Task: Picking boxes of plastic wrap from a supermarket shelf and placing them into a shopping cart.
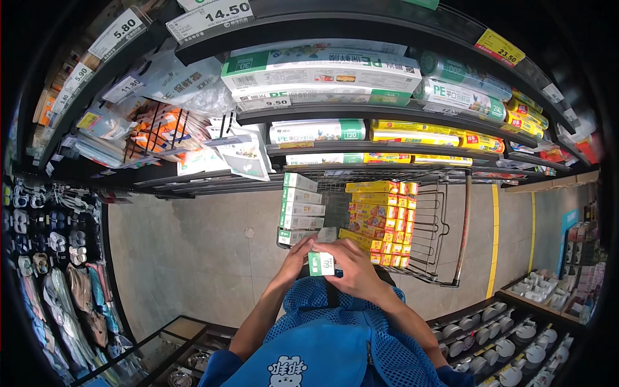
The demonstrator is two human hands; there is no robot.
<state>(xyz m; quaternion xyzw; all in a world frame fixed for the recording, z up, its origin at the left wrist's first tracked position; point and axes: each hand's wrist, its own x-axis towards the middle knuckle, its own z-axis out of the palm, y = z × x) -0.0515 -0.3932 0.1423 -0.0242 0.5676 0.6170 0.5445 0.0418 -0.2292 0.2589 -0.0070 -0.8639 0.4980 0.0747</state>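
Observation:
Close to my body, over the near side of a wire shopping cart (437,275), both hands are on a small green and white carton (321,263). My left hand (296,261) touches its left side, and my right hand (355,268) wraps its right side. Just beyond my left hand, several green and white cartons (302,209) stand in a row at the cart's left end. Stacked yellow and red boxes (379,217) fill the part of the cart nearer its handle (466,217). My fingers hide part of the held carton.
Ahead, black shelves (338,110) hold cling film boxes (321,67) and yellow rolls (416,133). Bagged goods (167,128) hang at the left. Slippers (58,242) hang on a left rack. Ladles or pans (503,348) lie on a rack at the lower right.

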